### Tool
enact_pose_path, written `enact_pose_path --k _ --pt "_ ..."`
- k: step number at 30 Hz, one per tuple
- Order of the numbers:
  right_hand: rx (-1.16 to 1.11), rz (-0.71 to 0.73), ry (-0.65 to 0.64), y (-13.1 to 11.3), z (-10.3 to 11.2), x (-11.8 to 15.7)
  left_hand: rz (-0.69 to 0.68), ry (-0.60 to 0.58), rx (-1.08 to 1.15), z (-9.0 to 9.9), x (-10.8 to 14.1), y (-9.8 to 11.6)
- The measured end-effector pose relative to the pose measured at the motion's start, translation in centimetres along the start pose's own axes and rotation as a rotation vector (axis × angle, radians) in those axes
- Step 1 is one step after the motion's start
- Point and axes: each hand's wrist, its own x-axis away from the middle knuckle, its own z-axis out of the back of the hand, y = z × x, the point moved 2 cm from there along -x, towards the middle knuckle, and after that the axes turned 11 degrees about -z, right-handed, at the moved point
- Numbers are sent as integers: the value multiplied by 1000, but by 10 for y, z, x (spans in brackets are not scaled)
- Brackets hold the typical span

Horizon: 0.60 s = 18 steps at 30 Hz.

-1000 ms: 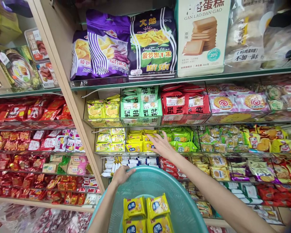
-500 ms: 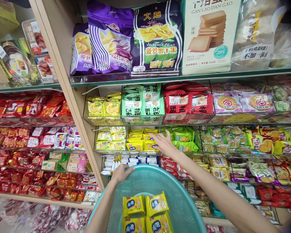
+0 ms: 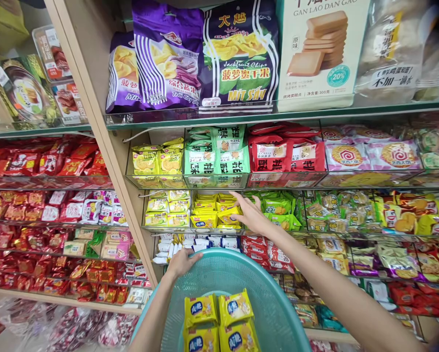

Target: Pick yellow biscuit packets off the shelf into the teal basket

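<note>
A: Where is the left hand (image 3: 183, 263)?

B: On the far-left rim of a round teal plastic basin with perforated walls (image 3: 263, 293). It is closed over that edge, the thumb along the rim and the other fingers largely hidden.

A: And the right hand (image 3: 249, 212)?

B: At the clear-fronted shelf (image 3: 168, 230) beyond the basin's far edge. Its thumb and forefinger are spread apart, the thumb touching a tilted small glossy yellow packet (image 3: 228, 215). Whether the fingers pinch that packet cannot be told.

A: Where does that packet sit?

B: At the right edge of its compartment, just behind the shelf's front edge, beside other flat yellow packets (image 3: 204, 221). Pale yellow-and-white square packets (image 3: 178, 219) fill the compartment to the left; shiny bright green packets (image 3: 280, 222) lie to the right, partly behind the hand.

A: What does the basin hold?

B: Yellow plastic packets with blue oval labels (image 3: 201, 312), in two columns near its close edge; the nearest pair is cut off by the view.
</note>
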Motion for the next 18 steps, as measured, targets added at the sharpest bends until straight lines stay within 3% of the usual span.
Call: enact_pose_path --k 7,12,15,18 --pt "-60 -14 53 0 8 7 -12 -4 -3 -3 -1 0" --pt "-179 3 114 -9 21 28 -4 -2 6 -2 -1 2" --pt "-429 -64 118 -16 30 49 -10 3 5 -3 -2 0" --pt "-948 -280 -10 -18 26 72 -5 7 2 -5 -3 -2"
